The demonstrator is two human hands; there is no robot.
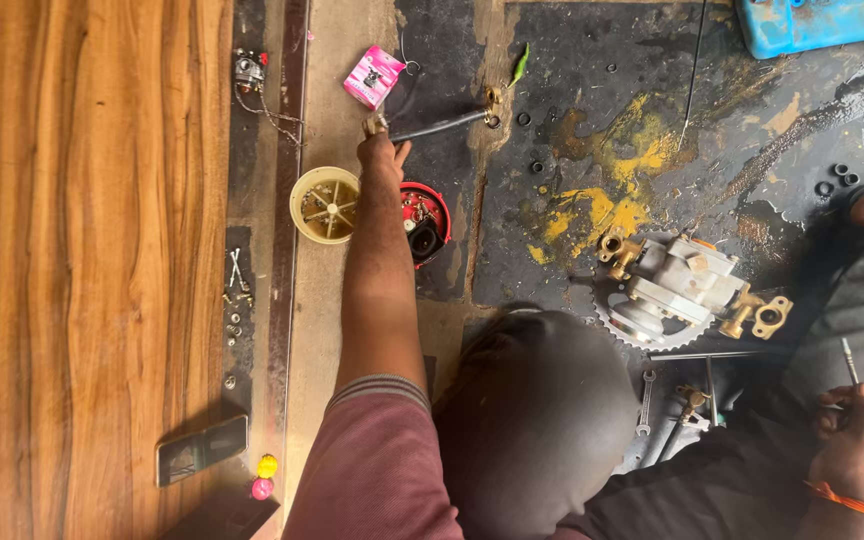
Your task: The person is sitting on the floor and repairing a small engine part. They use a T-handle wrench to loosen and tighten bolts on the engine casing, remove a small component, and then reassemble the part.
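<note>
Pink packet; red cap; cream dish; blue tray

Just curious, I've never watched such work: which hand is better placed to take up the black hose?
Left. The left hand is stretched out to the near end of the black hose. The right hand is far off, closed on a thin metal tool.

floor oily, yellow-stained | pump body | washers | spanner
</note>
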